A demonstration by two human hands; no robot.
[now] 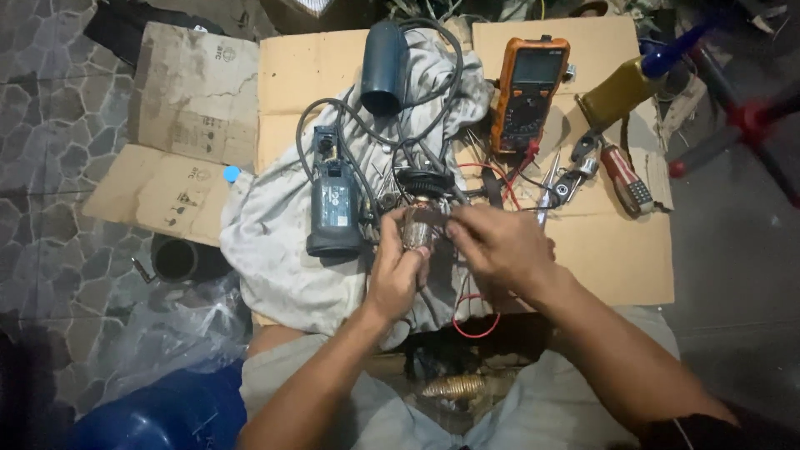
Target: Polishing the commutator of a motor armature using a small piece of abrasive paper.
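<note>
Both hands meet over the rag: left hand grips the motor armature; right hand pinches its end.

light: dim, from above | centre: fairly sharp | edges: dark, soft, wide-angle bend | glare: none

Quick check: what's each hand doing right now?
Left hand: closed around the motor armature.
Right hand: fingers closed at the armature's end; what they pinch cannot be told.
</note>
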